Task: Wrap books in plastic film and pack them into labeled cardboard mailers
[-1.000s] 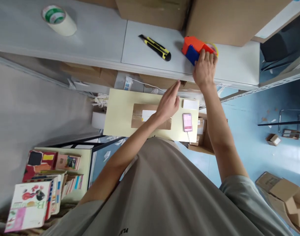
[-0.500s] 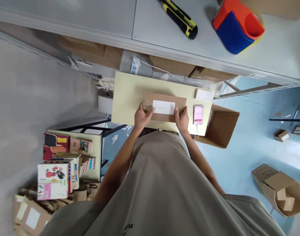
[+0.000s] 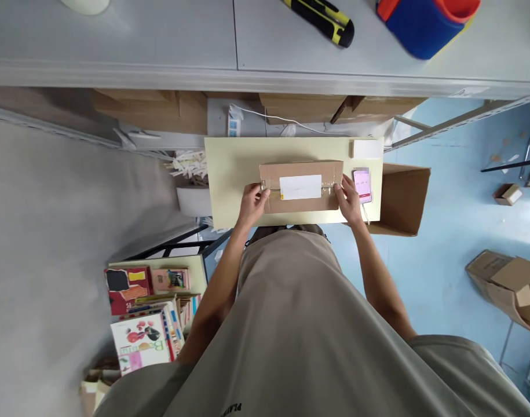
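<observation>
Between my hands is a flat brown cardboard box [image 3: 302, 206] with a white label [image 3: 300, 187] on its top and clear tape along the seam. My left hand [image 3: 252, 204] grips its left end, thumb on top and fingers at the edge. At the right end my right hand [image 3: 348, 198] pinches the box the same way, thumb on the taped seam. Beneath lies a pale yellow table [image 3: 230, 174]. A phone [image 3: 362, 185] with a pink screen lies just right of my right hand, with a white cable at its lower end.
A small white box [image 3: 366, 149] sits at the table's back right. Beyond is a grey shelf [image 3: 160, 40] with a yellow-black utility knife [image 3: 325, 20] and a tape dispenser [image 3: 427, 26]. An open carton [image 3: 404, 200] stands right; books [image 3: 143, 339] are stacked lower left.
The view has shifted and levelled. The box now sits slightly raised or nearer, looking larger, and my hands are farther apart, my right hand having moved right to the box's end.
</observation>
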